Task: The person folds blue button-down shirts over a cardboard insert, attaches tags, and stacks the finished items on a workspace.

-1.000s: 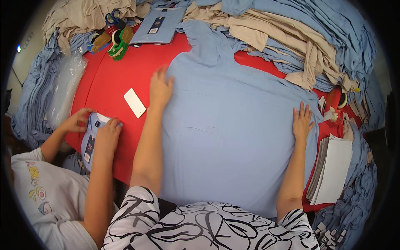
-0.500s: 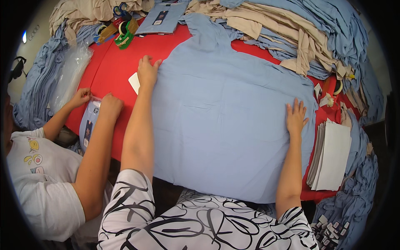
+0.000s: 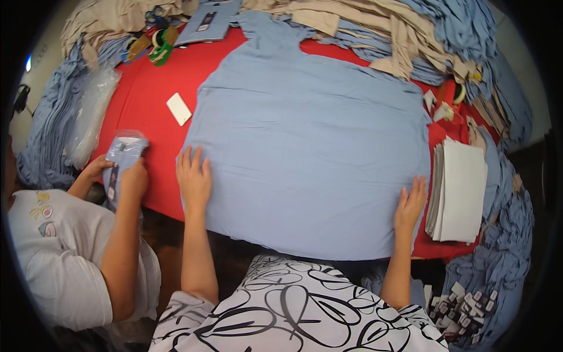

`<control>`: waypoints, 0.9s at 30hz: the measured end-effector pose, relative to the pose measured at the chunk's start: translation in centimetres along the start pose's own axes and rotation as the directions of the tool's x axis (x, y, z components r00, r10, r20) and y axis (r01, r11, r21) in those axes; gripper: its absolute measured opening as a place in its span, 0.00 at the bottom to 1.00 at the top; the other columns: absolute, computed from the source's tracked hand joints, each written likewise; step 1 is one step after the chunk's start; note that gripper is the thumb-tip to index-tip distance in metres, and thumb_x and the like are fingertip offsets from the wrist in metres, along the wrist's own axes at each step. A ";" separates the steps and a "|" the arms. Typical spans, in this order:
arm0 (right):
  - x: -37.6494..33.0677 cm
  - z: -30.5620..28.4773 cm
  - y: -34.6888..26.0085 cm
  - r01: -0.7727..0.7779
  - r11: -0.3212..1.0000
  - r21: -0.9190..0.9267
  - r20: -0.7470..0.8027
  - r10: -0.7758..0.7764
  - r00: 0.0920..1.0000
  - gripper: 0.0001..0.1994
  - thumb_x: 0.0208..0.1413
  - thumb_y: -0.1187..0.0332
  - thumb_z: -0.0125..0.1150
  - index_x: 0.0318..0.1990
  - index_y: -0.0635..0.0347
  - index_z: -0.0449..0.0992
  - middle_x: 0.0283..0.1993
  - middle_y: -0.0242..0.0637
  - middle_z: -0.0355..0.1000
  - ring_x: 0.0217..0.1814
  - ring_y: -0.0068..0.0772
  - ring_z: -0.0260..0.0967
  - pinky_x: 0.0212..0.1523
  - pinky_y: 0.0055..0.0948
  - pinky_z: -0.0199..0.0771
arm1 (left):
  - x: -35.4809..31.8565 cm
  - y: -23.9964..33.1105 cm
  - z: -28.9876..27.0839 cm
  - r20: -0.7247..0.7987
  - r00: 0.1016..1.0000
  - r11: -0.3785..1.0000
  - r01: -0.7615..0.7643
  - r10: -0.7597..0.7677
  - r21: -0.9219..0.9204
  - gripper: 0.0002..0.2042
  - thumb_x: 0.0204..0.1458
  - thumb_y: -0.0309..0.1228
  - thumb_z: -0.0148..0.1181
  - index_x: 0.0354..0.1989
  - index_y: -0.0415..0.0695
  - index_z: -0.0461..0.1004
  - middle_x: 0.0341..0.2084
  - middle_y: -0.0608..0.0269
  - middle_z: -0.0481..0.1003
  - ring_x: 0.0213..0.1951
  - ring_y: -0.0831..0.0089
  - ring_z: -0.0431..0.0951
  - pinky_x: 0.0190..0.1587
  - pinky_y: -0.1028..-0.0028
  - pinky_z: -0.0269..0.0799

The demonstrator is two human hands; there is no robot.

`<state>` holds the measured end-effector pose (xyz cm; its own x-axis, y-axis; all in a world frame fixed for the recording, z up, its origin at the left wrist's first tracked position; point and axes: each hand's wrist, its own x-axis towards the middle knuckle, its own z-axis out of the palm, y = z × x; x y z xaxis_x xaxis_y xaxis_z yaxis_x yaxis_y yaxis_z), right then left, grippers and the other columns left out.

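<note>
A light blue shirt [image 3: 305, 158] lies spread flat across the red table, with a few small creases on its upper part. On its left edge rests my left hand [image 3: 194, 177], palm down with the fingers stretched out. My right hand [image 3: 410, 204] lies near the shirt's right edge, its fingers extended and close together. Neither hand grips anything. A white phone-shaped card or device [image 3: 179, 109] is on the red cloth beyond my left hand.
At left a co-worker's hands [image 3: 134, 178] hold a bagged, folded blue shirt [image 3: 124, 154]. White sheets [image 3: 460, 190] are stacked at right. Tape dispensers [image 3: 159, 47], a folded shirt [image 3: 210, 23], clear bags [image 3: 95, 111] and heaped blue and beige garments [image 3: 404, 38] ring the red table [image 3: 149, 88].
Both my hands have moved nearer along the shirt's sides. The white phone-shaped object now shows fully. The co-worker has lifted the bagged shirt. The view has shifted slightly.
</note>
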<state>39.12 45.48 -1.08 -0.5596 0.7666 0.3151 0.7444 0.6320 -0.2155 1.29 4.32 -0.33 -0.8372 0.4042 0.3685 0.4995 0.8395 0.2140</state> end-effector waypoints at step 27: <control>5.1 -10.2 7.5 -0.265 0.935 -0.238 0.121 0.299 0.946 0.36 0.60 0.46 0.56 0.72 0.49 0.55 0.75 0.52 0.50 0.77 0.60 0.42 0.67 0.73 0.44 | -13.1 24.8 -0.5 0.056 0.365 0.322 -0.728 0.929 -0.606 0.30 0.55 0.48 0.60 0.66 0.53 0.65 0.69 0.57 0.59 0.71 0.53 0.53 0.70 0.41 0.43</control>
<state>45.51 52.99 8.32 -0.3510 0.9284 0.1217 0.9305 0.3604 -0.0653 24.77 19.61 0.58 0.1466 0.9479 0.2829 0.9050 -0.2439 0.3485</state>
